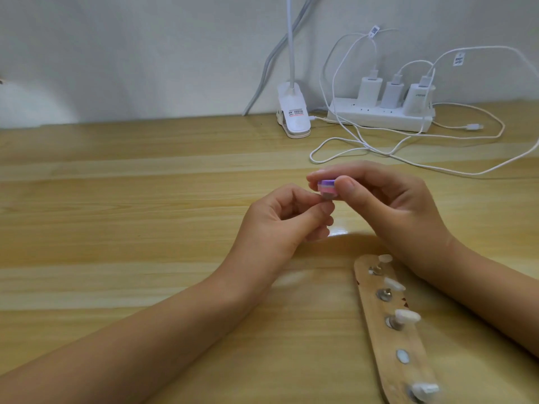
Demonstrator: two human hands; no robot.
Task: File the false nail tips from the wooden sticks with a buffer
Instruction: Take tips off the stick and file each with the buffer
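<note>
My right grip (390, 205) pinches a small pink-and-purple buffer (414, 186) between thumb and forefinger, above the middle of the bench (145, 199). My left grip (280, 220), fingers curled, pinches a small grey piece (414, 196) against the buffer's underside; most of it is hidden. Toward the near right corner lies a wooden stick (385, 342) carrying pale nail tips (407, 315) on studs. At the far edge stand a clip lamp (294, 118) and a power strip (379, 119) with white cables (364, 147).
</note>
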